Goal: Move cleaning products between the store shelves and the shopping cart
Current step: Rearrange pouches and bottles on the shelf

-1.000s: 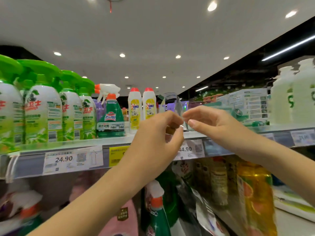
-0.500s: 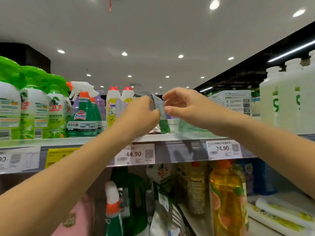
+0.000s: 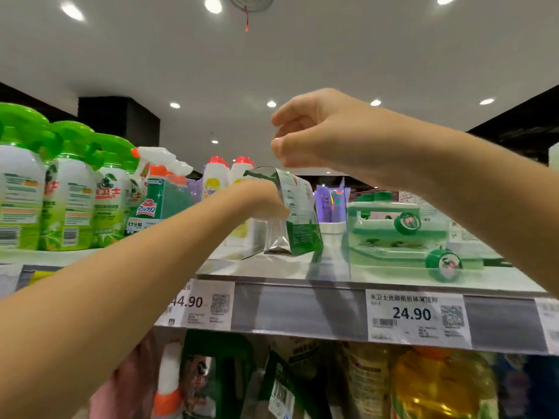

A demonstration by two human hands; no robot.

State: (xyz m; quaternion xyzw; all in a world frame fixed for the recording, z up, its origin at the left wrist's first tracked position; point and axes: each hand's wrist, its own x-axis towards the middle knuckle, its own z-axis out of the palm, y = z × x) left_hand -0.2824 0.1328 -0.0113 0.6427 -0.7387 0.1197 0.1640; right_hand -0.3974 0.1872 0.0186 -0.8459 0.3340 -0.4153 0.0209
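step: pouch [image 3: 299, 213] judged being stood on shelf [image 3: 302, 269] | left hand [image 3: 266, 201] clamped on it | right hand [image 3: 314, 131] loosely curled above, empty | next: release called for, no tipping

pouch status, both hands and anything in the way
Left hand grips the green pouch, upright on the shelf. Right hand above it, loosely curled, holding nothing. Clear divider close on its right.

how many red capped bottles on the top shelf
2: one red-capped bottle and a second right beside it, at the back of the top shelf, just beyond the left hand. More may be hidden behind the pouch.
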